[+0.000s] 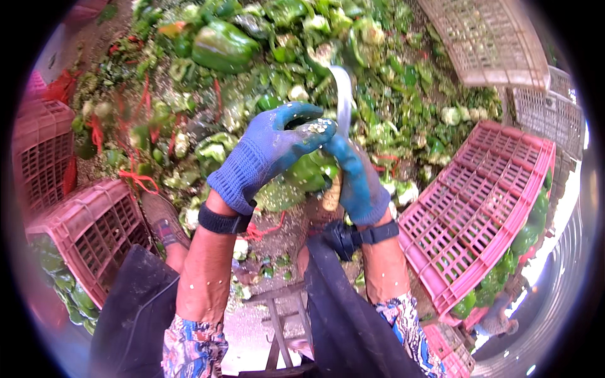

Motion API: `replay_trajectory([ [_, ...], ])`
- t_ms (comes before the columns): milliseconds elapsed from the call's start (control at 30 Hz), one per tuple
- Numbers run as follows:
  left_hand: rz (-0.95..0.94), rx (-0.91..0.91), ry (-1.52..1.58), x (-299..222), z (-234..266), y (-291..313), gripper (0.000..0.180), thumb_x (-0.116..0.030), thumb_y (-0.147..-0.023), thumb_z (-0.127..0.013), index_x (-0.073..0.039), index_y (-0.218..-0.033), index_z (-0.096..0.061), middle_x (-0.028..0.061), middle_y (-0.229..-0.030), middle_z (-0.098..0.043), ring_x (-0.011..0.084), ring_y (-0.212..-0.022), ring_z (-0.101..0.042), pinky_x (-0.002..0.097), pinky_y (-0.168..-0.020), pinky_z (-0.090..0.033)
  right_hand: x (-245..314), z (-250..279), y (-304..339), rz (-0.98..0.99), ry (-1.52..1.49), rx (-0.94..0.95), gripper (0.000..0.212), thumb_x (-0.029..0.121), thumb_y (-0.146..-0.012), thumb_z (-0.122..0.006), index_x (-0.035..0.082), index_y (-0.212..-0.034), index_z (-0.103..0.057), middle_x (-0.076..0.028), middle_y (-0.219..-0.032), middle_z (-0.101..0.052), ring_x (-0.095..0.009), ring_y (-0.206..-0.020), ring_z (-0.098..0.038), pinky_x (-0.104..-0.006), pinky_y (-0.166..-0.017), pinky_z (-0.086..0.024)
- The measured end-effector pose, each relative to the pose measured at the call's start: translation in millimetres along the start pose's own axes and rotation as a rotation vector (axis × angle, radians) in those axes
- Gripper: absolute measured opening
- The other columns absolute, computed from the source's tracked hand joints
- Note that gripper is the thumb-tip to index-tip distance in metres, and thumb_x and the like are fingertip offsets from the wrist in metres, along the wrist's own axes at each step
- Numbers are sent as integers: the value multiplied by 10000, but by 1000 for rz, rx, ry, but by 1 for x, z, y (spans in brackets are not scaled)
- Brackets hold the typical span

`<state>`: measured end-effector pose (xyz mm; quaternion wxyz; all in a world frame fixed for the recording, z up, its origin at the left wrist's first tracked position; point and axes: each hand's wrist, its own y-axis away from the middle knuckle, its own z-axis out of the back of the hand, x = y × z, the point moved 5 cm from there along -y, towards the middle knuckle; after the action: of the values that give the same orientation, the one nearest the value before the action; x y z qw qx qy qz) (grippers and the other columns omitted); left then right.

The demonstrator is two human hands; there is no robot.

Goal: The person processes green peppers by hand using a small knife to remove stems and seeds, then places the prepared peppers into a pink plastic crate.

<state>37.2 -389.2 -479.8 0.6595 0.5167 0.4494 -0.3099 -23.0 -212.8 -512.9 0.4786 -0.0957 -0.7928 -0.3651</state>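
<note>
Your curved, pale-bladed, tan-handled metal knife [344, 101] sits at one o'clock from centre, gripped in your blue-and-teal gloved right hand [356, 179]; loose pale seeds [319, 127] could cause a slip that nicks your curled, blue-knit-gloved left hand [268, 142] just beside the blade, and I cannot tell whether that one holds anything. The blade looks smooth and bright, hooking toward eleven; a glossy green pepper piece [307, 173] shows at its seven o'clock, amid green pepper scraps [409, 79].
</note>
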Motion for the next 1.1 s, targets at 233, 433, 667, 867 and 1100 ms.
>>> replay_trajectory([
  [233,-12,-94,172,20,-5,34,375,-197,-938,-809,-8,-1258,-761,114,-1165,-791,181,-1031,-749,331,-944,-583,6,-32,31,-405,-615,-109,306,376,-999,-759,132,-1170,-690,3,-811,-660,-119,-599,-655,-280,-496,-543],
  [433,120,-351,294,24,-16,58,324,-112,-920,-813,2,-1221,-774,74,-1123,-780,130,-1020,-711,305,-934,-575,3,-45,49,-248,-195,-171,405,289,-967,-806,30,-1262,-702,0,-923,-689,-68,-711,-655,-247,-566,-521],
  [667,-62,-314,187,31,-23,64,280,-124,-936,-809,5,-1183,-782,84,-1161,-780,147,-1037,-715,319,-960,-571,5,-27,48,-47,77,-78,493,316,-987,-772,-50,-1313,-722,-106,-1088,-759,-124,-996,-708,-298,-872,-576],
  [867,-77,-326,462,34,-18,71,309,-192,-991,-733,13,-1219,-775,95,-1175,-776,149,-1055,-705,314,-960,-558,6,-33,52,-147,-46,-159,428,299,-989,-763,-36,-1255,-753,-90,-1132,-764,-126,-1023,-694,-304,-921,-565],
  [1100,-47,-436,383,28,-16,66,302,-129,-968,-704,27,-1220,-765,89,-1157,-769,152,-1055,-690,322,-978,-546,6,-32,48,-197,-175,-122,347,206,-991,-776,-17,-1253,-730,-59,-1026,-741,-120,-896,-699,-295,-757,-585],
])
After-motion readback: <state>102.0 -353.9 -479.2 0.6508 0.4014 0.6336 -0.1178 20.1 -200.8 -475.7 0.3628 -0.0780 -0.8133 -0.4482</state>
